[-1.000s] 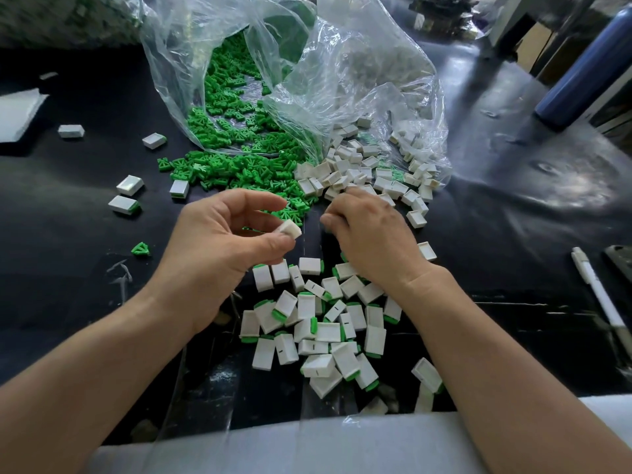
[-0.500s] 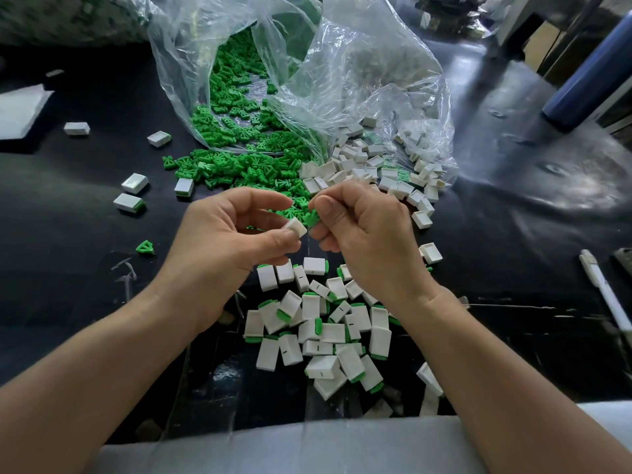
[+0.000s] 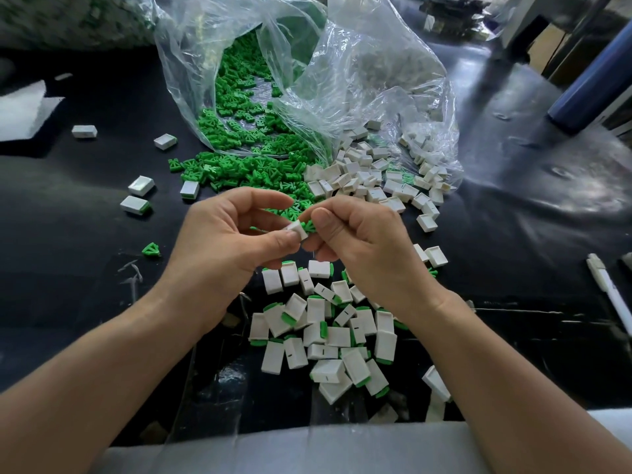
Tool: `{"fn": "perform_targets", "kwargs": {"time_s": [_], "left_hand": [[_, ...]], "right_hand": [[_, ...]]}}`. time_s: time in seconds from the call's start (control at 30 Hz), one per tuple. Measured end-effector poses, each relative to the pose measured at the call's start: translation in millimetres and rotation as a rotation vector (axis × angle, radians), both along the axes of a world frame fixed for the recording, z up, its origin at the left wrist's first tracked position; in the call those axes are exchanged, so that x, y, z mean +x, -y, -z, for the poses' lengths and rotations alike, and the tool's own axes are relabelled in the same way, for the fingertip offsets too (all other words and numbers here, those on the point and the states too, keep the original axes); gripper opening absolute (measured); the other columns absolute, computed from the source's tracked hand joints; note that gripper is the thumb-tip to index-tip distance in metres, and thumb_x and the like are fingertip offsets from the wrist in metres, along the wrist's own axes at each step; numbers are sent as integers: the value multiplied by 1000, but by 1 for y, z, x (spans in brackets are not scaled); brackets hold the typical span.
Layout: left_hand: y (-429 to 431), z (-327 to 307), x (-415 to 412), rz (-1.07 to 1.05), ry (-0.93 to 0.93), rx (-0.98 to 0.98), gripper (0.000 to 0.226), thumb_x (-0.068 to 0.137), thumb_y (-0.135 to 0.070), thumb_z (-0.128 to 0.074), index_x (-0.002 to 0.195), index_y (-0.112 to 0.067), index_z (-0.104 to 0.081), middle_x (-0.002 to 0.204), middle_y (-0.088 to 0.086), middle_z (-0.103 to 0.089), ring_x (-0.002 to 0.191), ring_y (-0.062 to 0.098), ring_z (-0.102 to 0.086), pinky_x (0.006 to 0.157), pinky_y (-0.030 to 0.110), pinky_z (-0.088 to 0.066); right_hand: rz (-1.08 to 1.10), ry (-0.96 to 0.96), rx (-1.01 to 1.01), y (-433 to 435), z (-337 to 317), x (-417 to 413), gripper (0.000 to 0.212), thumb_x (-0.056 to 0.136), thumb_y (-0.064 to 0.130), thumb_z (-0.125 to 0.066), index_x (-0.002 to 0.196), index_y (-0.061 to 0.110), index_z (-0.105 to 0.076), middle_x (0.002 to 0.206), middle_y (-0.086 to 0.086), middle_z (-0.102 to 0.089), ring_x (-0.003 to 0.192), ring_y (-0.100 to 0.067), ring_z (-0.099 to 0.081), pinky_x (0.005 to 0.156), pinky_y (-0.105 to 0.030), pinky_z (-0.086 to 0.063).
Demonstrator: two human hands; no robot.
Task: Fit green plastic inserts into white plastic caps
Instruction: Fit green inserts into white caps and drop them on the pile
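My left hand point(image 3: 222, 241) pinches a small white cap point(image 3: 297, 230) between thumb and fingers. My right hand point(image 3: 359, 241) pinches a green insert point(image 3: 310, 226) whose tip touches the cap's open end. Both hands hover above a heap of caps with green inserts fitted point(image 3: 328, 330). Loose green inserts point(image 3: 246, 169) spill from a clear plastic bag point(image 3: 342, 80). Empty white caps point(image 3: 376, 179) lie at the bag's right mouth.
Stray white caps point(image 3: 141, 185) and one green insert point(image 3: 150, 249) lie scattered at left on the black table point(image 3: 68, 251). A white pen point(image 3: 612, 295) lies at the right edge. A blue cylinder point(image 3: 588, 80) stands at far right. White foam point(image 3: 24, 111) sits far left.
My right hand picked a green insert from the pile, rose and moved left to meet the cap held in my left hand. The insert now touches the cap.
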State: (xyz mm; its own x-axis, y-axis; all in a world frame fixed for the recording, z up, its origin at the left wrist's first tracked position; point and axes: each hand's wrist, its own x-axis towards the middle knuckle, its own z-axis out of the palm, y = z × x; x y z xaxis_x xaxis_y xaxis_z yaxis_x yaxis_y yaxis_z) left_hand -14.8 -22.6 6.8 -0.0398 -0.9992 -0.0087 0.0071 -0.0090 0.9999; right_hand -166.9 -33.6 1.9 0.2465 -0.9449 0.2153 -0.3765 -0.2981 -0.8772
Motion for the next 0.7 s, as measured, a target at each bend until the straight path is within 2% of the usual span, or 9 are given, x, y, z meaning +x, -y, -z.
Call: {"fn": "perform_targets", "kwargs": {"time_s": [0.17,0.3,0.47,0.7], "left_hand": [[-1,-1,1,-2,11,-9,34,52,-20,-71,86,-21,-66,66,-4,-70,58,7,-66,53,19,-54],[0,-2,0,2,1,-3,33,53,-19,-71,86,-21,-66,65,-5,-69,60,8,-66,51,17,-52],[-2,-2,0,14,-16,3,35,53,-19,-71,87,-20,-66,67,0,-70,60,13,-68,53,22,-55],[-1,-5,0,12,0,1,37,54,-21,-71,90,-21,-65,68,-1,-71,60,13,-68,51,20,-54]], "right_hand": [[-26,-23,45,-1,-2,0,13,92,12,-51,88,15,-63,67,10,-61,63,-3,-60,63,-22,-53],[-1,-190,-8,-4,-3,-2,20,93,20,-51,73,21,-55,64,9,-59,64,-8,-57,68,-36,-49],[32,-138,59,-4,-4,1,30,95,29,-45,65,25,-48,63,8,-59,62,-7,-55,67,-38,-50],[-11,-186,31,-4,-5,0,29,95,22,-46,67,29,-44,63,9,-55,64,-11,-52,68,-39,-48]]}}
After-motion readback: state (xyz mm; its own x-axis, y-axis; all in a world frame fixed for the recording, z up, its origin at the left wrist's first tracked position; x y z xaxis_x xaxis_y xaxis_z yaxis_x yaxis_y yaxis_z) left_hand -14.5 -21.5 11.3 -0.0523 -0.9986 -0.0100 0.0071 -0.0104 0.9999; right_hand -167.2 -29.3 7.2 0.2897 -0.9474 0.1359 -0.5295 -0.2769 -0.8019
